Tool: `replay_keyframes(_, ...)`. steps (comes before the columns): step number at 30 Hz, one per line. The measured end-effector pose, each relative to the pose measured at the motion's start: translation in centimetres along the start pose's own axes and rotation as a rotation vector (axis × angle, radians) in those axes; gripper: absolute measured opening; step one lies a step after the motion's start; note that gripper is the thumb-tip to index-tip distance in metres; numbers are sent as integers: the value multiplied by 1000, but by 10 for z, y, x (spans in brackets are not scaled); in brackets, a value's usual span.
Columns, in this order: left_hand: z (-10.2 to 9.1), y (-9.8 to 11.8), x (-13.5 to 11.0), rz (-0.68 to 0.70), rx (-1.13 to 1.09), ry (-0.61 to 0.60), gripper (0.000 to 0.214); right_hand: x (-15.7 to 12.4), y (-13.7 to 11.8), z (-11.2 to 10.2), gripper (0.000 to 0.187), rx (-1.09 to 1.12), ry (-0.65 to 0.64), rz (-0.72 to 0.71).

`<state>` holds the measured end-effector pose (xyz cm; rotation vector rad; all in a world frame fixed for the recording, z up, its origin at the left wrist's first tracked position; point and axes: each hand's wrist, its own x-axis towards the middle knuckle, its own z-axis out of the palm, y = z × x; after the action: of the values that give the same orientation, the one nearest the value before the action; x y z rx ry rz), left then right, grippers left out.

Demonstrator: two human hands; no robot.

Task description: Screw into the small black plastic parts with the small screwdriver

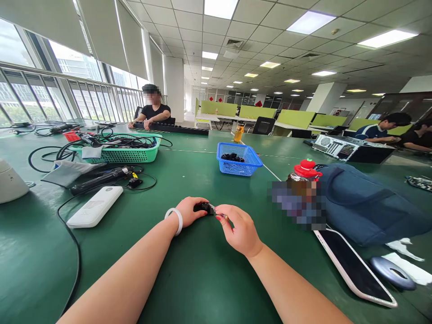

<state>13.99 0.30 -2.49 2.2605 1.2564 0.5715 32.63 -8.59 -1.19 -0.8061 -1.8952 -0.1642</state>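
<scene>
My left hand (191, 210), with a white bangle on its wrist, is closed round a small black part (204, 207) just over the green tabletop. My right hand (239, 226) pinches a thin tool (224, 217) that looks like a small screwdriver. Its tip meets the right end of the black part, though the exact contact is too small to make out. Beyond the hands stands a blue basket (240, 168) with several small black pieces (232, 157) in it.
To the left lie a white power bank (96, 207), a black cylindrical device (101, 180) with cables, and a green basket (121, 155) full of cables. A phone (357, 265), a blue bag (367, 202) and a red-lidded bottle (306, 169) are on the right. A person (155, 110) sits across the table.
</scene>
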Motion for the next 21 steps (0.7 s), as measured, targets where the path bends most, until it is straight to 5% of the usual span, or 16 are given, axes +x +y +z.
replay_keyframes(13,1,-1,0,-12,-43,-1,42,7,-1,-16,31,4,-316,-112)
replay_keyframes(21,2,-3,1,-7,-40,2,40,6,1,-17,26,28,-300,-83)
